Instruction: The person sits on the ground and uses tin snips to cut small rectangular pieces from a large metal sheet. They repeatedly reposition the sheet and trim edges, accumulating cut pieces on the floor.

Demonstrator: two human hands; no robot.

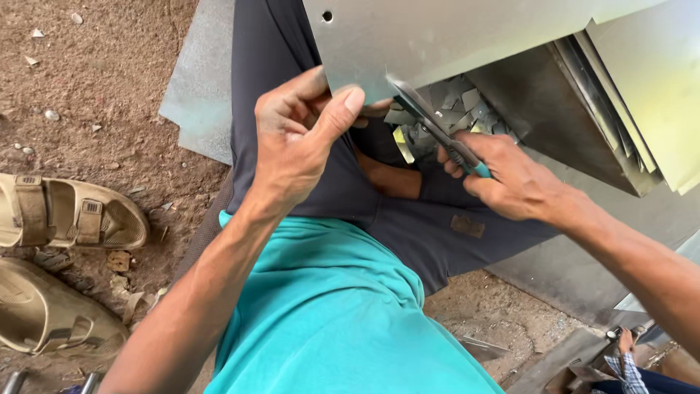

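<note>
My left hand [299,135] pinches the lower edge of a thin grey metal sheet [437,36], thumb on top near its corner. My right hand [510,175] grips tin snips [430,120] with a teal handle. The blades point up and left and bite into the sheet's bottom edge just right of my left thumb. Small metal offcuts [459,106] lie in a heap under the sheet, behind the snips. I sit with dark trousers and a teal shirt below the hands.
A pair of tan sandals [62,215] lies on the dirt ground at left. Another flat grey sheet [200,87] lies under my leg. Stacked folded metal panels [627,95] stand at right. A person in a checked sleeve [627,368] shows at the bottom right.
</note>
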